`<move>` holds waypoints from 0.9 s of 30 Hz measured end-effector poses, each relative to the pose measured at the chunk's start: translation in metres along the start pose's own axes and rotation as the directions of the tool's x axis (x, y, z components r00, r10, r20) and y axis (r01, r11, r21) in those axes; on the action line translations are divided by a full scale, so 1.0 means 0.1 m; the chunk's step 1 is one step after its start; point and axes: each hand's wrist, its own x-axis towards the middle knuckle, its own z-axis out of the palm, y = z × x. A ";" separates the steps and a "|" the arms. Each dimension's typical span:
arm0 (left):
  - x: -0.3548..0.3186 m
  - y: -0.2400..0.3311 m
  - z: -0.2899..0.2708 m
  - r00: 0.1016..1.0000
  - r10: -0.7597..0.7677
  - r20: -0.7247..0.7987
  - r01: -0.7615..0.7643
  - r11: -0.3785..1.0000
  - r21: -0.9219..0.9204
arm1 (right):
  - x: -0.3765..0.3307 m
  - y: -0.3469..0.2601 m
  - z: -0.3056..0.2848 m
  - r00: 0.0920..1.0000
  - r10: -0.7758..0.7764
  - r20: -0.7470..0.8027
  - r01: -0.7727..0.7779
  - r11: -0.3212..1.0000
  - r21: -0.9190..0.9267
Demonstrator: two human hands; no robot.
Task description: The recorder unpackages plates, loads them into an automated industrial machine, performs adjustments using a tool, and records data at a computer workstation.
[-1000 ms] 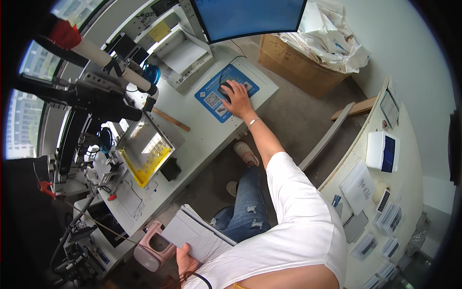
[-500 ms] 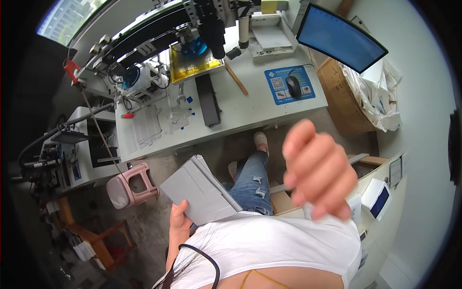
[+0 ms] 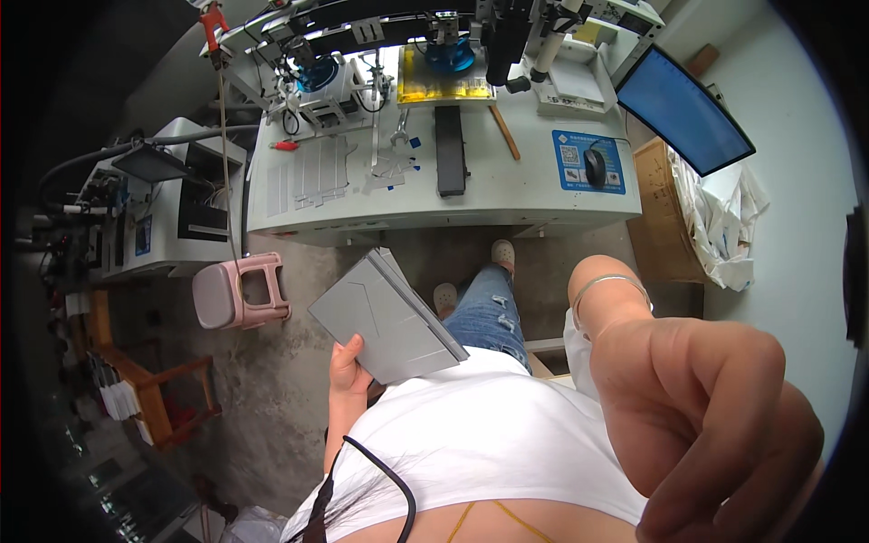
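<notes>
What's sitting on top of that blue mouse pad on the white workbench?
A black computer mouse sits on the blue mouse pad, toward its right side. White print shows on the rest; what lies beneath the mouse is hidden.

The left hand grips a stack of grey flat sheets at its lower corner, held above the lap. The right hand is raised close to the camera, fingers curled, seemingly empty though too near to tell. Ahead, the bench carries a mouse on a blue mat; a pink stool stands at its left
</notes>
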 end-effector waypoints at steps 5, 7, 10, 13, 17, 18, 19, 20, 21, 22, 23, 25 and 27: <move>0.02 0.00 -0.11 0.996 -0.017 0.093 0.016 1.000 0.008 | -0.02 -0.10 0.12 0.999 0.051 0.008 -0.050 0.997 -0.059; 0.03 0.00 -0.09 0.995 0.011 0.095 -0.013 1.000 0.020 | -0.06 -0.08 0.03 0.997 0.081 -0.010 -0.081 0.993 -0.090; -0.04 0.02 -0.16 0.993 -0.064 0.097 0.064 0.998 -0.001 | -0.18 -0.19 0.17 0.982 0.167 -0.088 -0.179 0.972 -0.154; 0.04 0.04 -0.02 0.997 -0.067 0.047 0.065 0.997 0.043 | -0.27 -0.25 0.05 0.973 0.204 -0.109 -0.220 0.961 -0.166; 0.07 0.06 -0.05 0.992 -0.126 0.003 0.126 0.991 0.051 | -0.38 -0.32 0.01 0.954 0.256 -0.154 -0.286 0.933 -0.219; 0.05 0.05 -0.03 0.991 -0.134 -0.001 0.134 0.990 0.051 | -0.40 -0.30 0.06 0.950 0.267 -0.164 -0.301 0.923 -0.239; 0.04 0.04 -0.01 0.989 -0.147 -0.028 0.148 0.988 0.047 | -0.42 -0.32 0.06 0.945 0.276 -0.175 -0.315 0.913 -0.260; 0.03 0.06 -0.02 0.987 -0.153 -0.055 0.155 0.987 0.044 | -0.44 -0.39 0.01 0.942 0.281 -0.185 -0.324 0.905 -0.275; 0.02 0.05 -0.02 0.987 -0.152 -0.060 0.155 0.987 0.049 | -0.46 -0.42 -0.01 0.939 0.284 -0.196 -0.332 0.898 -0.289; 0.02 0.03 0.00 0.985 -0.159 -0.073 0.162 0.986 0.031 | -0.48 -0.45 -0.02 0.936 0.286 -0.206 -0.339 0.891 -0.302; 0.04 0.02 0.03 0.983 -0.166 -0.084 0.168 0.986 0.019 | -0.49 -0.45 -0.03 0.934 0.282 -0.218 -0.341 0.885 -0.318; 0.06 0.01 0.06 0.983 -0.158 -0.088 0.160 0.987 0.017 | -0.54 -0.33 0.09 0.931 0.274 -0.242 -0.347 0.872 -0.345; 0.07 -0.01 0.08 0.982 -0.167 -0.084 0.166 0.986 -0.015 | -0.54 -0.27 0.24 0.926 0.273 -0.261 -0.357 0.855 -0.375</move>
